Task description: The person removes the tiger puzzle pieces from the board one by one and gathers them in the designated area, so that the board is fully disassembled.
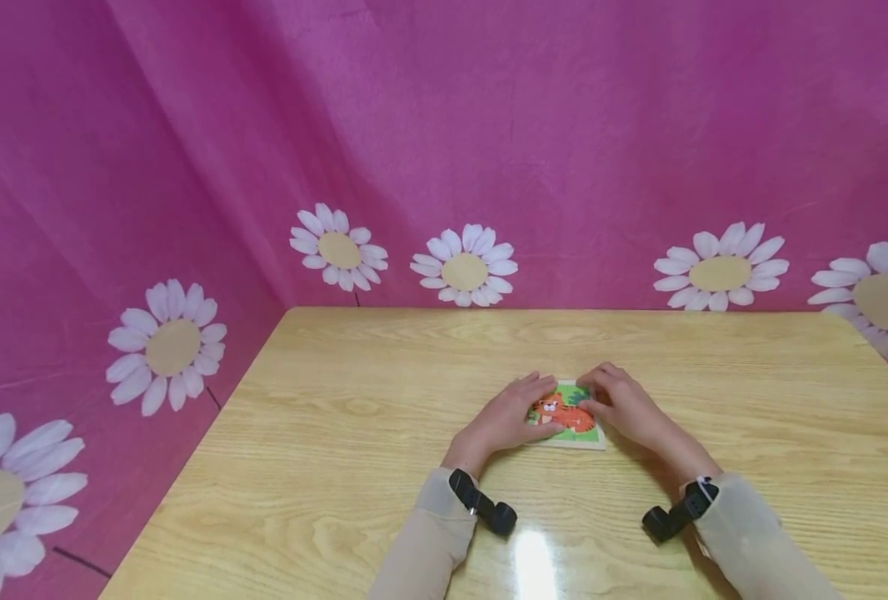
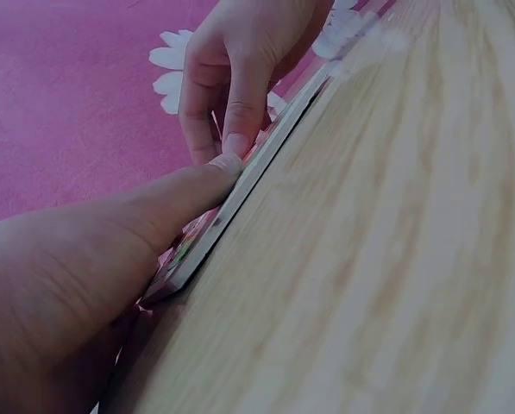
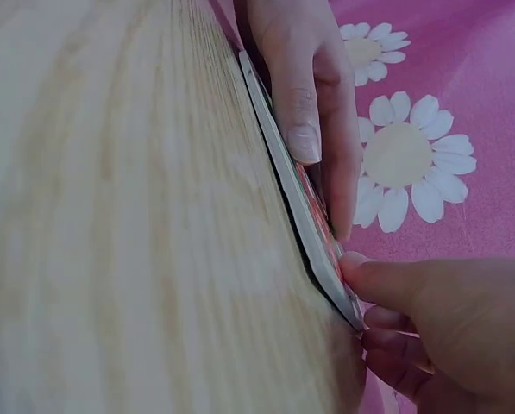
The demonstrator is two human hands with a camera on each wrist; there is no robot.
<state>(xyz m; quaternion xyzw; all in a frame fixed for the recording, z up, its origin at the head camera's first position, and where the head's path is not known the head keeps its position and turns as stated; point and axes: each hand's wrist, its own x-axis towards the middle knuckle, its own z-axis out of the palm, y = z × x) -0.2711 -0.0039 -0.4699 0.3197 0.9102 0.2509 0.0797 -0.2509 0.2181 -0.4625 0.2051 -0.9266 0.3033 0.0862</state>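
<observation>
A small flat tiger puzzle (image 1: 575, 418) lies on the wooden table, showing an orange tiger on green inside a pale border. Over its left part rests my left hand (image 1: 506, 419), the thumb laid straight across the picture near the front and the fingers extended toward the back edge. My right hand (image 1: 630, 406) is at the back right corner, its thumb on the picture and its fingers curled by the edge, pinching there. In the right wrist view the thin pale side of the puzzle (image 3: 296, 203) shows. The hands hide parts of the picture.
The light wood table (image 1: 324, 467) spreads around the puzzle, with a bright reflection near the front. A pink curtain (image 1: 564, 125) with white daisies hangs behind the table and along its left side. Black wrist cameras (image 1: 500, 518) are strapped over both sleeves.
</observation>
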